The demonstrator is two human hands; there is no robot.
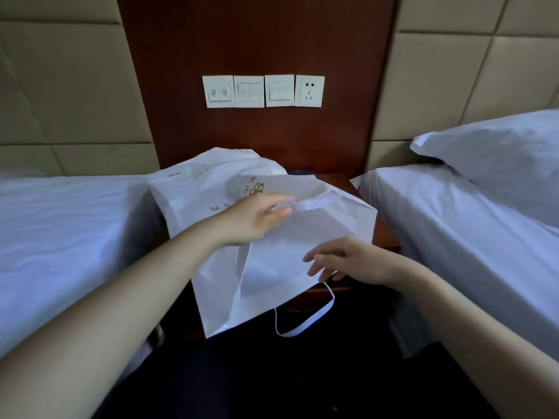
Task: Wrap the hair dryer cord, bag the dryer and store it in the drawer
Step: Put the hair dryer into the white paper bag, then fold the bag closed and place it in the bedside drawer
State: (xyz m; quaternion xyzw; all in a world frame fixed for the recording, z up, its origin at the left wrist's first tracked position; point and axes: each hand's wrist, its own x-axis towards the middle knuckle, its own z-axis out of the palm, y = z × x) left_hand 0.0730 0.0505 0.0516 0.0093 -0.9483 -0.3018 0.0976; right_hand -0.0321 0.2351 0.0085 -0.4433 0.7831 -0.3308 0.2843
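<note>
A white paper bag (302,237) lies tilted over the wooden nightstand (385,237) between two beds, its mouth toward me. My left hand (257,219) pinches the upper handle and rim of the bag. My right hand (344,261) hovers at the bag's lower rim with fingers loosely spread, and I cannot tell whether it touches the paper. The bag's other white handle (305,325) dangles below. The hair dryer and its cord are not visible. No drawer front can be made out in the dark area under the bag.
A second white bag with gold print (211,182) lies behind the first. White-sheeted beds flank the nightstand, left bed (60,231) and right bed (469,237) with a pillow (496,155). Switches and a socket (309,91) sit on the dark wood panel.
</note>
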